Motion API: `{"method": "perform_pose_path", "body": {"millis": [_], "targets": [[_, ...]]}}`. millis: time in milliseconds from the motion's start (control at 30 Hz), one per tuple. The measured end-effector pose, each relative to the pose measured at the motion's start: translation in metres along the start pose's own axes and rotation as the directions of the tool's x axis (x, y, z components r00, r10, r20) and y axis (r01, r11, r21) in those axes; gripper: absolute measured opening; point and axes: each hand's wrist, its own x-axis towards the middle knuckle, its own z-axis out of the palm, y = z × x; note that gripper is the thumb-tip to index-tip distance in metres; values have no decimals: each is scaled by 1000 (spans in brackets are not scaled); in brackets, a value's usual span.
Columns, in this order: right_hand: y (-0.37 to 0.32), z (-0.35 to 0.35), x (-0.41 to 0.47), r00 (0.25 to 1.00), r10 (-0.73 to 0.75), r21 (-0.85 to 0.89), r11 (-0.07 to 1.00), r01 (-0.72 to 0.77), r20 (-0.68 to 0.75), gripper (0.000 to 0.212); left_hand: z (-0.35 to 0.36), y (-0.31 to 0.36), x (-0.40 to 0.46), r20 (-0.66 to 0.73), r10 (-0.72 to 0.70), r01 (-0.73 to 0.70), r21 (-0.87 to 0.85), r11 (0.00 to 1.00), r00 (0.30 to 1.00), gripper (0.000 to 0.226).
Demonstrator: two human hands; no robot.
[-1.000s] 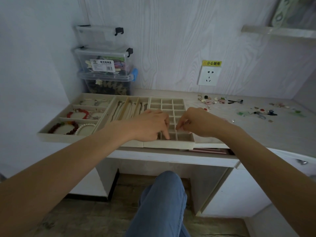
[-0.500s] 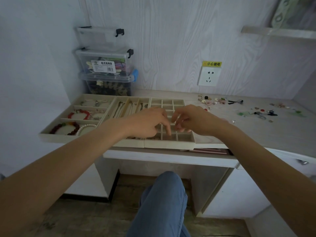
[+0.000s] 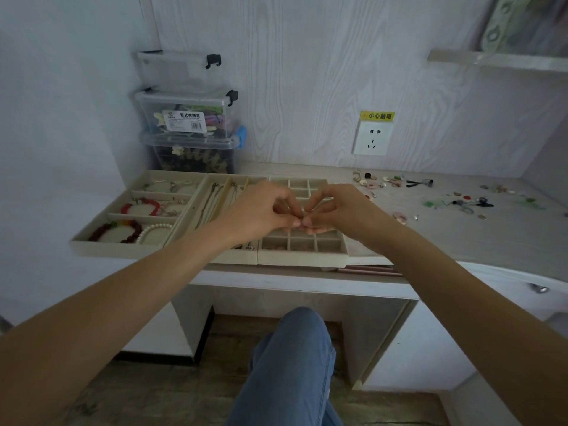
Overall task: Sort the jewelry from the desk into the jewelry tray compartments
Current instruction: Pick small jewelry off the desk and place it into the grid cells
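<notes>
Together, the fingertips [image 3: 295,223] of the left hand [image 3: 261,212] and right hand [image 3: 339,210] pinch one tiny piece, too small to identify, above the grid tray [image 3: 302,256]. It likely goes into a small cell next. More jewelry [image 3: 461,202] lies far right on the desk [image 3: 461,241].

Trays [image 3: 92,245]: cream. Bracelets: red [image 3: 140,206]; dark red with green and orange beads [image 3: 118,230]; white pearl [image 3: 153,230]. Desk [image 3: 461,238]: pale grey wood grain. Socket [image 3: 372,138]: white, under a yellow label [image 3: 377,115]. Jeans [image 3: 292,364]: blue.
</notes>
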Motion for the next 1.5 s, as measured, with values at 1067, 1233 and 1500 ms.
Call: {"method": "perform_pose_path", "body": {"millis": [1067,1233,1500], "targets": [[2,0,-5,997,-71,-629,776,43,-20,11,11,-6,-6,5,1,-2,204,979,1000,8],[4,1,-3,996,-83,-655,754,54,-13,13,16,-8,-13,-12,283,-235,524,818,959,7],[8,2,-2,997,-82,-648,759,65,3,16,10,-15,-14,150,588,-490,730,476,795,30]]}}
